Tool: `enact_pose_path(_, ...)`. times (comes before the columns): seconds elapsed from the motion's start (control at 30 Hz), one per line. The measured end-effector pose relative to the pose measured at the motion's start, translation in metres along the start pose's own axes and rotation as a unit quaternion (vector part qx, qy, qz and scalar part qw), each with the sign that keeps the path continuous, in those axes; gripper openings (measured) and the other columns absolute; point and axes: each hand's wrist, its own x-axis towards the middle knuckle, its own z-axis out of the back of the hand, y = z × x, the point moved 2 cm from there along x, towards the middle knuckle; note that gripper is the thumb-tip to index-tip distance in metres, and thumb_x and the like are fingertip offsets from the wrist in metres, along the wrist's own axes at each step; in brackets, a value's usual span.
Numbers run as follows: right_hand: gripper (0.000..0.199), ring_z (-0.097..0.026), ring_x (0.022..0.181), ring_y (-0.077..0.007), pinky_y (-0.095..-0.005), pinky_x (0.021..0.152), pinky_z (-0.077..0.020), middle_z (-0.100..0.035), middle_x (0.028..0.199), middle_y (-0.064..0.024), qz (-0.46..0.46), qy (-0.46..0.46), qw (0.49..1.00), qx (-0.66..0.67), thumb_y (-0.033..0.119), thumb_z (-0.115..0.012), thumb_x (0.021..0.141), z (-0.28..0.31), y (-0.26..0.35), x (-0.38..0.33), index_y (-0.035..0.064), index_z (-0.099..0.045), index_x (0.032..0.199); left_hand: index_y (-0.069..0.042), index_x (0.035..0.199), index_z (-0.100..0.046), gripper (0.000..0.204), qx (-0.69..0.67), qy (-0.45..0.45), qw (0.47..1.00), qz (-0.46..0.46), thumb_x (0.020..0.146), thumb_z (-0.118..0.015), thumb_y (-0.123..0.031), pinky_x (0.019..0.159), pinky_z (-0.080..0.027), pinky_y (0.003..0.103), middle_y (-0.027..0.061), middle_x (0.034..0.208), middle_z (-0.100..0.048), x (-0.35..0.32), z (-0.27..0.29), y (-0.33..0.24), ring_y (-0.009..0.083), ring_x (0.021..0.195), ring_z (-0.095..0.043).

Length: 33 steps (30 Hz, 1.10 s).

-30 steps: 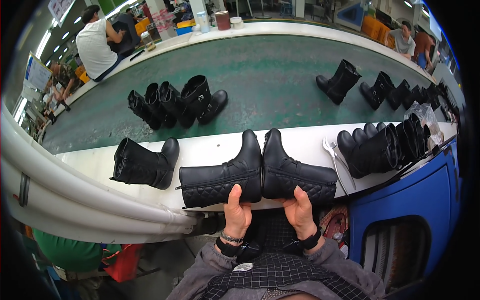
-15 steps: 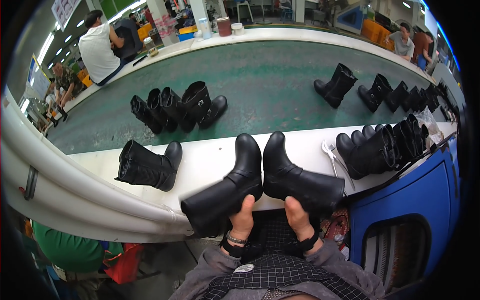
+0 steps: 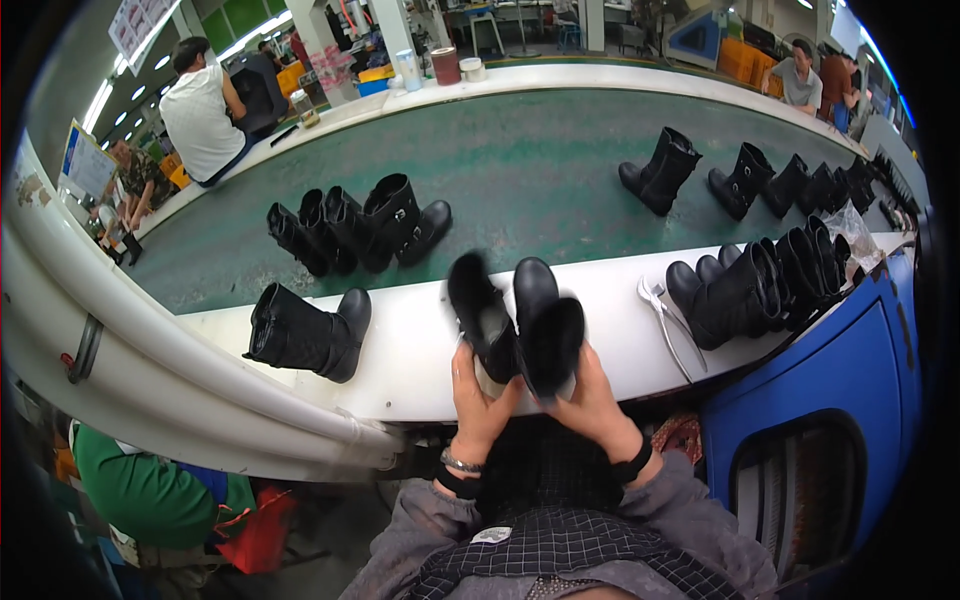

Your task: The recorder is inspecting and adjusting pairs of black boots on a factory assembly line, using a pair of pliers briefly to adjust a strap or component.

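Observation:
My left hand [image 3: 480, 410] is closed on a black boot [image 3: 470, 290], smeared by motion, whose open top faces me. Another black boot [image 3: 537, 285] is gripped at its lower shaft by my right hand [image 3: 600, 405], its dark opening also turned up. Both boots stand close together, side by side, over the white ledge [image 3: 410, 385], toes pointing away. Whether their soles touch the ledge I cannot tell. A single black boot [image 3: 315, 330] leans on its side left of my hands. To the right lie silver pincers [image 3: 670, 330], beside several black boots [image 3: 720, 300].
Beyond the ledge runs a green conveyor belt [image 3: 520, 180] carrying several black boots [image 3: 380, 225] at left and more at right. A blue machine [image 3: 810, 380] flanks me on the right, a thick white rail [image 3: 200, 360] on the left. People sit across the belt.
Both boots have been swung from lying sideways, shafts spread apart, to upright with openings facing me. My hands have shifted from below to around the lower shafts.

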Motion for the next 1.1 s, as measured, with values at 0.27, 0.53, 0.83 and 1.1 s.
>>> enact_pose_path(0.27,0.089,-0.050,0.121,-0.0340,-0.0390,0.087,-0.0491,-0.037,0.143,-0.0252,0.119,-0.162,0.976,-0.089,0.022,-0.080,0.066,0.042,0.059,0.029,-0.0031,-0.036,0.139,-0.001,0.111,-0.059,0.049,-0.004,0.054,0.998,-0.014,0.067,-0.078,-0.015,0.094,-0.045,0.038,0.0177,0.128,-0.052,0.024,0.015,0.019,0.0299,0.112,-0.054)
enact_pose_path(0.53,0.066,-0.055,0.087,-0.0231,-0.0298,0.075,-0.0475,-0.062,0.096,-0.0030,0.288,-0.035,0.916,-0.277,0.029,-0.084,0.058,0.042,0.115,0.071,0.0123,-0.066,0.119,-0.004,0.113,-0.059,0.044,-0.003,0.050,0.999,-0.010,0.072,-0.073,-0.012,0.088,-0.049,0.035,0.0157,0.125,-0.053,0.025,0.013,0.018,0.0270,0.109,-0.057)
enact_pose_path(0.83,0.050,-0.052,0.066,-0.0287,-0.0371,0.057,-0.0444,-0.053,0.070,-0.0079,0.368,0.036,0.874,-0.314,0.047,-0.081,0.065,0.028,0.108,0.178,0.0058,-0.065,0.089,0.003,0.112,-0.057,0.028,-0.223,-0.021,0.967,0.118,0.085,-0.063,-0.001,0.084,-0.051,0.029,0.0108,0.110,-0.058,0.017,0.013,0.023,0.0166,0.099,-0.060)
enact_pose_path(1.1,0.057,-0.058,0.065,-0.0314,-0.0378,0.060,-0.0461,-0.056,0.063,-0.0134,0.181,0.049,0.910,-0.370,0.061,-0.066,0.079,0.051,0.073,0.282,0.0047,-0.065,0.072,0.003,0.094,-0.062,0.014,-0.108,0.043,0.988,0.100,0.082,-0.065,-0.005,0.074,-0.052,0.028,0.0096,0.090,-0.063,0.012,0.006,0.021,0.0174,0.078,-0.063)
